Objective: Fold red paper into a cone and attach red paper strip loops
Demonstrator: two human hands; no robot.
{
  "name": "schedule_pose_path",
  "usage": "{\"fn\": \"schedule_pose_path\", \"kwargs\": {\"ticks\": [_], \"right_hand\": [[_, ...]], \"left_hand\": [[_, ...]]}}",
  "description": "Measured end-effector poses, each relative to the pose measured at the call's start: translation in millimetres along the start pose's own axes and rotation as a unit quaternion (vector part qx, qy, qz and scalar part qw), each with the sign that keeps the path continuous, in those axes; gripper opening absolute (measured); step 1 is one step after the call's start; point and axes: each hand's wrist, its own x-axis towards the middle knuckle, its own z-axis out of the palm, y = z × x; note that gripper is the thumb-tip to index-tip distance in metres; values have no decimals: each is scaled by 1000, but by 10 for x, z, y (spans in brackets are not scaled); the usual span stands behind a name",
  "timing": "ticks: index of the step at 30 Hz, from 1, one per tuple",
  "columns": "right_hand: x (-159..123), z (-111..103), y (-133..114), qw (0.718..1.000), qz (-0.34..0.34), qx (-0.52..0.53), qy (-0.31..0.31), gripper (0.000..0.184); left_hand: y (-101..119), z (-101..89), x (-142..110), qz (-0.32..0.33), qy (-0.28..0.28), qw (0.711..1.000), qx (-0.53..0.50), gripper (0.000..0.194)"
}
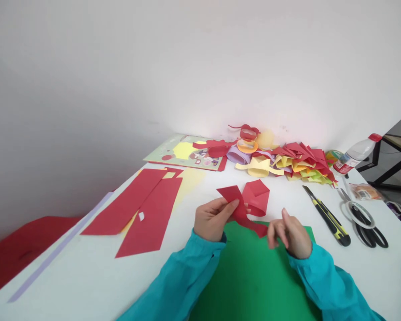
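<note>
The left hand pinched a folded, curling strip of red paper between thumb and fingers, above the far edge of a green rectangular mat. The right hand had its thumb raised apart from loosely bent fingers, beside the strip's right end; whether they touched could not be told. Just beyond the strip sat a red, five-sided folded paper piece. Long red paper sheets lay to the left, while a black-and-yellow utility knife and black-handled scissors lay to the right.
</note>
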Motion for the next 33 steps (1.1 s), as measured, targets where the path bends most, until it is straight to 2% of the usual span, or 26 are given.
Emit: {"fn": "schedule_pose_path", "kwargs": {"ticks": [2,3,6,8,11,15,17,20,24,27,30,33], "right_hand": [[2,-46,-27,997,-48,-20,65,64],[1,-58,-33,995,-66,-22,70,60],[-9,-41,-43,993,-93,-61,27,44],[-24,12,-53,988,-95,-118,-24,42],[-47,104,-55,982,-65,-158,-75,44],[-52,135,5,991,25,-121,-49,40],[-47,114,48,994,49,-80,-60,33],[-39,99,94,994,2,-74,-75,27],[-20,138,125,990,-63,-117,-39,12],[-9,163,155,988,-65,-141,-10,19],[-11,177,180,988,-39,-150,22,25],[-22,197,171,992,-8,-119,34,29]], "left_hand": [[-10,41,-22,-47,-38,998,-27,27],[-15,58,-33,-61,-50,996,-37,28],[-39,92,-53,-81,-63,993,-54,30],[-63,100,-61,-86,-62,993,-55,30],[-83,106,-83,-65,-69,995,-30,26],[-50,118,-142,-24,-99,995,10,18],[-22,124,-168,-3,-102,994,26,15],[7,129,-186,-5,-92,995,24,14],[14,131,-191,-40,-96,995,1,16],[11,127,-189,-30,-99,995,2,15],[-12,128,-182,-19,-76,997,9,14],[-62,150,-181,-31,-48,998,-30,16]]}}
